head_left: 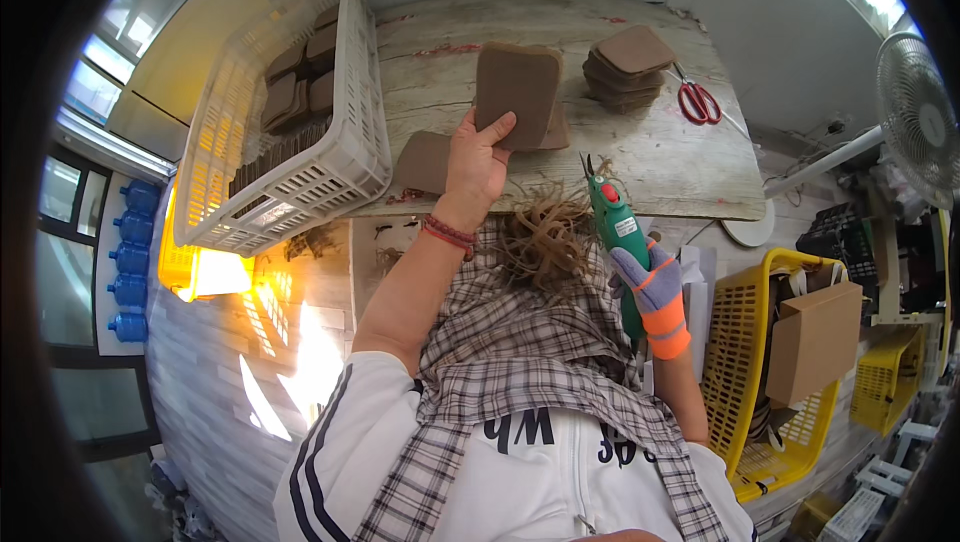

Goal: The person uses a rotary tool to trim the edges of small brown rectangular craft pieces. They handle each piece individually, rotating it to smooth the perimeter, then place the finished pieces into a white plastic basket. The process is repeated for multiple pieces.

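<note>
My left hand (480,164), bare with a red bracelet at the wrist, grips a flat brown rounded-corner pad (519,92) by its lower edge, thumb on top. In my right hand (655,287), which wears a grey and orange glove, are green powered cutting shears (618,225) with a red button. Their narrow blades point away from me and stand apart, touching nothing. Below the table edge, a tangle of thin brown trimmed strips (548,242) lies on my checked apron. Another brown pad (424,162) rests on the table, partly behind my left wrist.
A stack of brown pads (630,67) stands at the table's (440,72) right, beside red-handled scissors (698,102). At left, a white crate (365,132) holds many pads. A yellow basket (735,372) with a cardboard box (815,342) stands right of me, below a fan (915,117).
</note>
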The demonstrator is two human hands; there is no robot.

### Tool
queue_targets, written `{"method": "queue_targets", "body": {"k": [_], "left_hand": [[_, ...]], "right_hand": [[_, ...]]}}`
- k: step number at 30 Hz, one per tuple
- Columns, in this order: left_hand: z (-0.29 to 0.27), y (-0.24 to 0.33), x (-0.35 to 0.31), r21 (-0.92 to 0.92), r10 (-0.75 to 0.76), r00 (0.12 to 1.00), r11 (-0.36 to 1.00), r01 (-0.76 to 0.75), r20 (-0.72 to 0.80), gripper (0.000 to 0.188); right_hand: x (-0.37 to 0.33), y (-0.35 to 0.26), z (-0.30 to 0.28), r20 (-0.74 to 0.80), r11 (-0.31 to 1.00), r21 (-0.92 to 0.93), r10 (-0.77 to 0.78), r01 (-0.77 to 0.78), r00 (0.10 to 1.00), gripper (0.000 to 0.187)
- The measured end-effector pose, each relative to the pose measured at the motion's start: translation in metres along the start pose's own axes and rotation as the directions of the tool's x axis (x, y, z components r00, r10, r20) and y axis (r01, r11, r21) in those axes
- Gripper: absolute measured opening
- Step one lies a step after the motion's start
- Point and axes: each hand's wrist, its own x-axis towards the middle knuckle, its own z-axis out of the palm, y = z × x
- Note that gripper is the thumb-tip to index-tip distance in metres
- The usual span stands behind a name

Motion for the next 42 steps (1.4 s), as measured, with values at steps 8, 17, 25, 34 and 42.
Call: {"method": "queue_targets", "body": {"k": [8, 17, 25, 34, 42], "left_hand": [[0.050, -0.041, -0.022, -0.477, -0.111, 0.994, 0.874, 0.090, -0.015, 0.040], [0.075, -0.049, -0.034, -0.480, -0.134, 0.989, 0.864, 0.150, 0.067, 0.035], [0.071, -0.059, -0.050, -0.399, -0.167, 0.974, 0.892, 0.215, 0.152, 0.031], [0.033, -0.048, -0.057, -0.225, -0.169, 0.960, 0.949, 0.219, 0.223, 0.029], [-0.015, 0.019, -0.048, 0.212, -0.128, 0.966, 0.974, 0.081, 0.224, 0.039]], "right_hand": [[-0.012, -0.028, 0.009, -0.098, 0.995, 0.065, -0.063, 0.070, 0.993, 0.040], [-0.018, -0.047, 0.010, -0.173, 0.990, 0.084, -0.100, 0.116, 0.980, 0.032], [-0.019, -0.065, 0.009, -0.209, 0.981, 0.129, -0.118, 0.147, 0.971, 0.030], [-0.017, -0.077, 0.004, -0.144, 0.994, 0.047, -0.093, 0.100, 0.985, 0.029], [-0.023, -0.077, -0.006, 0.065, 0.993, -0.122, 0.005, 0.003, 0.998, 0.035]]}}
